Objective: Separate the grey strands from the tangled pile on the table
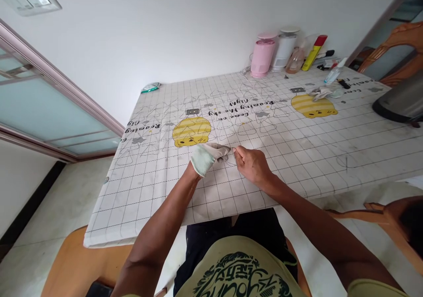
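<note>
Right hand pinching a thin pale strip, too small to identify, held just above the grid-printed surface. Left hand, in a pale glove, sits right beside it, fingers bunched; cannot tell if gripping.

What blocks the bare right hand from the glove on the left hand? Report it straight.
Nothing visible does. The bare right hand reaches the fingertips of the white cloth glove on the left hand, pinching what looks like a thin pale sliver. Only the gridded tablecloth lies beneath them.
</note>
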A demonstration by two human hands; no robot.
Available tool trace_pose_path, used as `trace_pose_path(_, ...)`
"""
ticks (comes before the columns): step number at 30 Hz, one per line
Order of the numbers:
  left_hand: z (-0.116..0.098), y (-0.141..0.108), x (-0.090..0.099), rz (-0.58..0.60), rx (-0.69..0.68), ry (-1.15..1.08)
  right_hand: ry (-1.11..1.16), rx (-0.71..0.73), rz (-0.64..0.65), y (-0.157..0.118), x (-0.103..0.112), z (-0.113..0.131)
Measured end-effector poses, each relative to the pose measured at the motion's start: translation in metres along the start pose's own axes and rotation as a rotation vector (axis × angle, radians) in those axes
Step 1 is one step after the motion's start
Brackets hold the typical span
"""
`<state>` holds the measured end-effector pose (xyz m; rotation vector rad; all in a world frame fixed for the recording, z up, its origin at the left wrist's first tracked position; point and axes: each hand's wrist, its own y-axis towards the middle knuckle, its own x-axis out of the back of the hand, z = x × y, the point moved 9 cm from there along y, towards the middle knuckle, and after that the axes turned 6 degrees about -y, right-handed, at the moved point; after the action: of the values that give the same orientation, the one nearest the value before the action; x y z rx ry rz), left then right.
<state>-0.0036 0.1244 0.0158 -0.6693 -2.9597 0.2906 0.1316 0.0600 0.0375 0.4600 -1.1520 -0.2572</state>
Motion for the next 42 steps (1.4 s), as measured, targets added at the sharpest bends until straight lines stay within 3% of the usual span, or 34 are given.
trace_pose_path(4, -0.005, -0.004, -0.004, -0.039, 0.005, 0.018, 0.031, -0.007, 0.009, 0.002, -0.003, 0.002)
trace_pose_path(9, 0.003, 0.001, -0.003, -0.05, 0.033, 0.003, 0.037, -0.012, -0.011, 0.004, -0.008, 0.004)
trace_pose_path(18, 0.022, 0.013, -0.007, 0.195, 0.064, -0.349, 0.1, 0.017, -0.029, 0.006, -0.002, 0.0)
trace_pose_path(26, 0.032, 0.01, -0.013, 0.287, 0.165, -0.336, 0.09, -0.001, -0.023, -0.001, -0.002, -0.003)
trace_pose_path(42, 0.019, 0.001, -0.028, 0.417, 0.288, -0.195, 0.092, 0.001, -0.083, -0.014, 0.014, -0.016)
